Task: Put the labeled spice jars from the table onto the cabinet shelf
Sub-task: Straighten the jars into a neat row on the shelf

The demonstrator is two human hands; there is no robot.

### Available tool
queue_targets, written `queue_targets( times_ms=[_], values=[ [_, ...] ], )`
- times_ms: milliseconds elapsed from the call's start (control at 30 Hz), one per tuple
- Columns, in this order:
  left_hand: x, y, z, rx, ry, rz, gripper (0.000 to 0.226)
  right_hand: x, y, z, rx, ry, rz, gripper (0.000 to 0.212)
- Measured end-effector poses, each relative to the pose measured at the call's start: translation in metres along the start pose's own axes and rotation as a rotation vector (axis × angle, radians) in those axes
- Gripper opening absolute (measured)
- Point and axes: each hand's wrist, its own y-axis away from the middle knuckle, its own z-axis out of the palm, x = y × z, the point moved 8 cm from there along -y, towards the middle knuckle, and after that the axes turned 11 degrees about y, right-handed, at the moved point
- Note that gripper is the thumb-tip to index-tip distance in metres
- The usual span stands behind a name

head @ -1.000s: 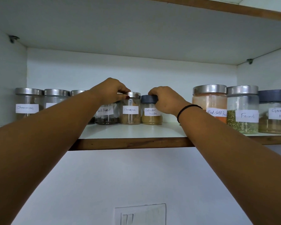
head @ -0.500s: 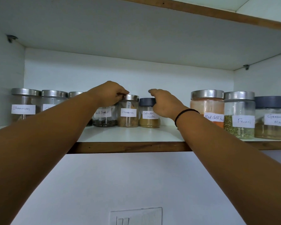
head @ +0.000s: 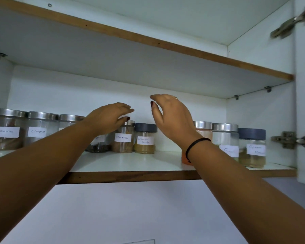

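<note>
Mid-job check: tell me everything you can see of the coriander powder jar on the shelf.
The coriander powder jar is small and clear, glass or plastic, closed with a dark grey-blue lid. A white handwritten label sits on its front; tan-yellow powder fills its lower part. It stands upright on the shelf, just right of the small cinnamon jar, too close to tell if they touch. No hand touches it; the right hand hovers open above and to its right.

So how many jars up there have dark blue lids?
2: the coriander jar in the middle of the shelf, and the garam masala jar at the far right. The left hand hides the pepper jar lid.
</note>
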Motion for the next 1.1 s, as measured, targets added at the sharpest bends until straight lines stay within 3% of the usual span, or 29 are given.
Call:
queue_targets(
  times_ms=[167, 367, 467, 600, 767, 1100],
  values=[
    [0.016, 0.006, -0.006, -0.009, 0.006, 0.025, 0.042, 0.034, 0.013, -0.036, 0.0, 0.028, 0.065, 0.031],
    [0.093, 0.01, -0.025, 0.15, 0.336, 0.05, 0.034, 0.075, 0.035, -0.064, -0.128, 0.153, 0.127, 0.027],
    [0.143, 0.008, -0.025, 0.146, 0.488, 0.094, 0.039, 0.095, 0.048, -0.073, -0.189, 0.194, 0.175, 0.026],
    [0.189, 0.005, -0.02, 0.153, 0.485, 0.13, 0.038, 0.126, 0.061, -0.079, -0.283, 0.257, 0.218, 0.028],
    [0.215, -0.012, 0.003, 0.066, 0.403, 0.028, 0.039, 0.155, 0.072, -0.076, -0.407, 0.209, 0.157, 0.029],
    [0.219, -0.034, 0.008, 0.022, 0.314, -0.019, 0.027, 0.168, 0.06, -0.07, -0.337, 0.034, 0.103, 0.021]
  ],
)
